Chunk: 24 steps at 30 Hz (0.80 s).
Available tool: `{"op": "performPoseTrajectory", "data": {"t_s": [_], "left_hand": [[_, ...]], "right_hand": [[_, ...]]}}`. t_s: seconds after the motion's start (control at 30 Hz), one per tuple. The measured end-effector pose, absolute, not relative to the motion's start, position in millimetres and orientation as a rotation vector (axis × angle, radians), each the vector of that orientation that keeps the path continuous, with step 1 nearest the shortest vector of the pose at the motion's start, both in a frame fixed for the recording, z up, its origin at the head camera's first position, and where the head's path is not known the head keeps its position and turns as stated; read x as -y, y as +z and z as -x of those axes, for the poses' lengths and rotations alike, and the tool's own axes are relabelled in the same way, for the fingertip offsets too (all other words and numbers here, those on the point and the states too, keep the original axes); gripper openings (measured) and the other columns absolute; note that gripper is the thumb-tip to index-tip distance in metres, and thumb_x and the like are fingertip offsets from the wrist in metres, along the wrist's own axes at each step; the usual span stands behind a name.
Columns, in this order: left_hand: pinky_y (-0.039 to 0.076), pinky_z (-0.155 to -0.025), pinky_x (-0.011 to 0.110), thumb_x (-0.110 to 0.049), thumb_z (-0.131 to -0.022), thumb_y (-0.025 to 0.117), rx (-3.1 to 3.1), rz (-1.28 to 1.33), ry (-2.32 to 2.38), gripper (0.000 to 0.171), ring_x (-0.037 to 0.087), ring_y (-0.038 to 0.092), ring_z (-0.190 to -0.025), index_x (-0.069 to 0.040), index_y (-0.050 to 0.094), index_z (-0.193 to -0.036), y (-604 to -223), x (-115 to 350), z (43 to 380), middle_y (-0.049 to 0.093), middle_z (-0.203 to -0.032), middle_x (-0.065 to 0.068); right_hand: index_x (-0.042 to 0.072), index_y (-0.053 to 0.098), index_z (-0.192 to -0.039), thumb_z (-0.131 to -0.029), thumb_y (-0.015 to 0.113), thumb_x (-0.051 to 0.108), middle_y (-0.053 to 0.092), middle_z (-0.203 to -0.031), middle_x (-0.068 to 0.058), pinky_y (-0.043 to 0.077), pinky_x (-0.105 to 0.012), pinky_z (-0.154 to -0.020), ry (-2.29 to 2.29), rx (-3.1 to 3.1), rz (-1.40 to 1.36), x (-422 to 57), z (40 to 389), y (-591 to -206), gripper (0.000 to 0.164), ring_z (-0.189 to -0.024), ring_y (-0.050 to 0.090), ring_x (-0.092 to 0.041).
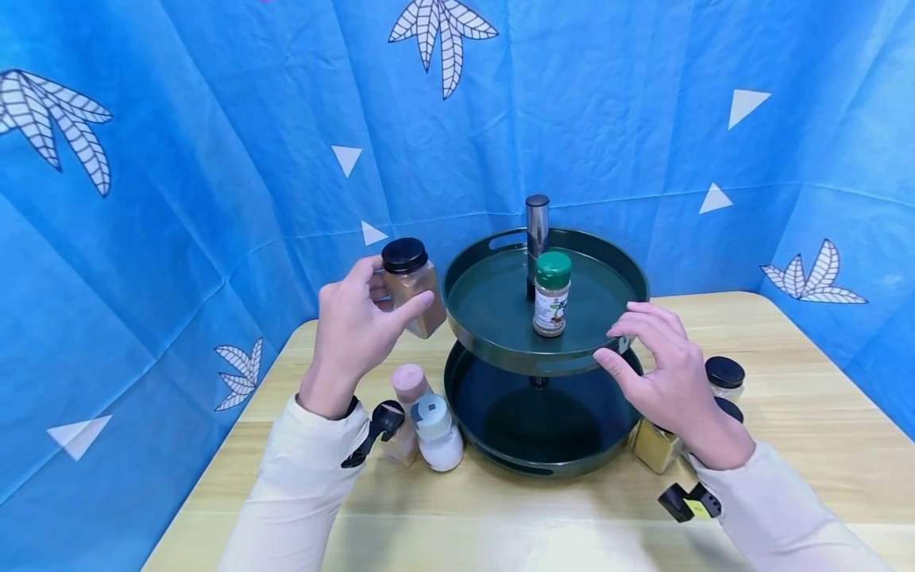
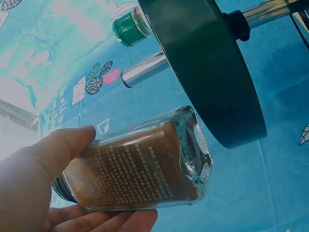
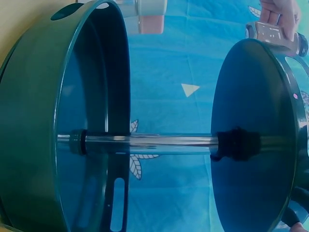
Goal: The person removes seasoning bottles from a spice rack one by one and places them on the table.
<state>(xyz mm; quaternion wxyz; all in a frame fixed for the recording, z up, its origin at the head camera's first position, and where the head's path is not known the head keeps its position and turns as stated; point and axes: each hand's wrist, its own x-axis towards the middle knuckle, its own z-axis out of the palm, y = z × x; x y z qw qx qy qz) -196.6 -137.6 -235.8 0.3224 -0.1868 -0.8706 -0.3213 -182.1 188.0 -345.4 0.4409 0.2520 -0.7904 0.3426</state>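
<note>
My left hand [image 1: 357, 326] grips a square glass jar [image 1: 418, 298] of brown powder, thumb on one side and fingers on the other. The jar has a black lid and hangs slightly tilted beside the left rim of the upper tray; printed text [image 2: 130, 169] shows in the left wrist view. My right hand [image 1: 661, 369] pinches the right front rim of the dark green upper tray [image 1: 493, 334], part of a two-tier round rack. A green-capped spice shaker [image 1: 551, 306] stands on that tray, in front of the metal post [image 1: 538, 230].
Below is the lower tray [image 1: 500, 449]. Left of it stand a pink-capped bottle [image 1: 411, 385] and a grey-capped white bottle [image 1: 438, 437]. Black-lidded jars [image 1: 654, 446] stand at right, partly behind my right hand. A blue patterned cloth [image 1: 608, 95] hangs behind the wooden table [image 1: 457, 524].
</note>
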Motion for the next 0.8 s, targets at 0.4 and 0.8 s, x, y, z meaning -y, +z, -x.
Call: {"op": "performPoseTrajectory", "data": {"t_s": [0.4, 0.8], "left_hand": [[0.059, -0.072, 0.048, -0.027, -0.074, 0.081, 2.321, 0.434, -0.823, 0.058, 0.03, 0.068, -0.081, 0.006, 0.057, -0.115, -235, 143, 193, 0.07, -0.096, 0.023], [0.059, -0.07, 0.049, -0.028, -0.077, 0.079, 2.38, 0.378, -0.817, 0.056, 0.032, 0.068, -0.08, 0.007, 0.055, -0.114, -238, 149, 187, 0.07, -0.097, 0.024]], "right_hand": [[0.006, 0.067, -0.091, -0.067, 0.079, 0.013, 0.069, -0.091, -0.016, 0.046, -0.065, -0.088, 0.838, 1.963, -0.627, -188, 182, -344, 0.027, -0.112, 0.054, -0.037], [0.006, 0.067, -0.09, -0.067, 0.079, 0.011, 0.069, -0.09, -0.016, 0.046, -0.065, -0.088, 0.84, 1.957, -0.623, -188, 182, -344, 0.027, -0.111, 0.054, -0.037]]}}
